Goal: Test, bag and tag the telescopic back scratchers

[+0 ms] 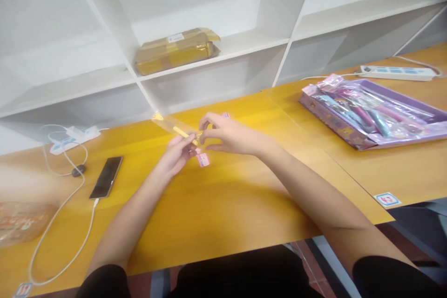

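My left hand [178, 152] pinches a slim yellow pen [180, 132] near its lower end, above the table. Clear plastic seems to surround the pen, which slants up to the left and has a yellow decorated top [158, 116]. Close beside it, my right hand [223, 134] has its fingers curved and apart, their tips by the pen's lower end. Whether they touch the pen or its plastic is hard to tell. Just below the fingers shows a small pink card [203, 159]. Behind my right hand a small striped pink-and-purple piece [226, 115] is partly hidden.
To the right, a purple display box [359, 142] holds several wrapped pens. A phone [106, 178] with a white cable lies left, near a power strip [75, 139]. Another power strip [398, 72] is at the back right. A taped parcel [176, 51] sits on the white shelf.
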A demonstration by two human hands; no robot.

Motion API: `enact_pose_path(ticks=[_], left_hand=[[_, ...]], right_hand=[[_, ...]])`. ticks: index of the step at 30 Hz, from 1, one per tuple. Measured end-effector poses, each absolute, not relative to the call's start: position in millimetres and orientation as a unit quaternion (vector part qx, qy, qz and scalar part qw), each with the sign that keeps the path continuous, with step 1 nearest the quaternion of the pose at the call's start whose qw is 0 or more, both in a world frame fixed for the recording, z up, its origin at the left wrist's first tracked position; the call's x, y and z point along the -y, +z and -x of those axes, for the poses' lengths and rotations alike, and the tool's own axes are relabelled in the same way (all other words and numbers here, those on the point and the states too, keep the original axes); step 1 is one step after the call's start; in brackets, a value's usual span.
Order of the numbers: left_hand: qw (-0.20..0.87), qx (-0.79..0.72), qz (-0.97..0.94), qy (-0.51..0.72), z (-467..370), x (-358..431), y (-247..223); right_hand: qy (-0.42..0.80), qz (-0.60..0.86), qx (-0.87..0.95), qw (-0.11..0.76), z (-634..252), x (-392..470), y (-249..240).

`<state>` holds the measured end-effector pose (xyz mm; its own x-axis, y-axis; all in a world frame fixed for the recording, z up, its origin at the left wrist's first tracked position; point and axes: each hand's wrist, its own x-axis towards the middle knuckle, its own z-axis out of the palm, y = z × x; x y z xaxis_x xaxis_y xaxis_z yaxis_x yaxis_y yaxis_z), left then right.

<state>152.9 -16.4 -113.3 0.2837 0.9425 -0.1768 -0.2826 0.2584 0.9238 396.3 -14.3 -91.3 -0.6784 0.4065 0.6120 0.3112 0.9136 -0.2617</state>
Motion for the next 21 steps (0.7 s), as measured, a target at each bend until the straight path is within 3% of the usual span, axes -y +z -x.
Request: enact_pose_path(ticks=[7, 21], left_hand=[[0.675, -0.390, -0.454, 0.432, -155, 15, -125], [0.694, -0.348, -0.472, 0.418, -162, 19, -132]], right_hand=[[0.095, 0.150, 0.903, 0.390, -386, 3, -106], [0.305, 0.327, 0.797, 0.407, -375, 11, -109]])
